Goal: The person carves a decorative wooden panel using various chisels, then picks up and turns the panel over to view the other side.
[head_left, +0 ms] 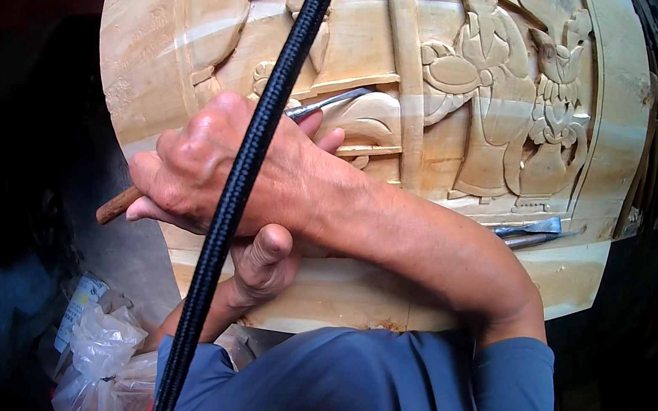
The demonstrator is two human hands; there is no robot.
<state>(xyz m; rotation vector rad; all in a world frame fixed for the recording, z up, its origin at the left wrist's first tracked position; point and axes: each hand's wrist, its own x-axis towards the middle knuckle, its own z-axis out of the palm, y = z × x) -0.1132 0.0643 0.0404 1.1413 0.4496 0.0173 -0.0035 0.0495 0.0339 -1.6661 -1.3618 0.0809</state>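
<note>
A large pale wooden panel (430,157) carved in relief lies in front of me. My right hand (217,155) is closed round a chisel, its forearm crossing over to the left. The chisel's brown wooden handle (118,205) sticks out at the lower left of the fist. Its metal blade (336,103) points up and right, onto a curved carved shape. Under my right wrist lies my left hand (262,265), thumb raised. Two of its fingertips show beyond the wrist, against the chisel's shank; the rest of its fingers are hidden.
More metal carving tools (531,227) rest on the panel's near right part. A black braided cord (243,167) runs across the view in front of my hands. A clear plastic bag (103,350) and a white printed container (79,309) stand at the lower left. Flat stacked things line the right edge.
</note>
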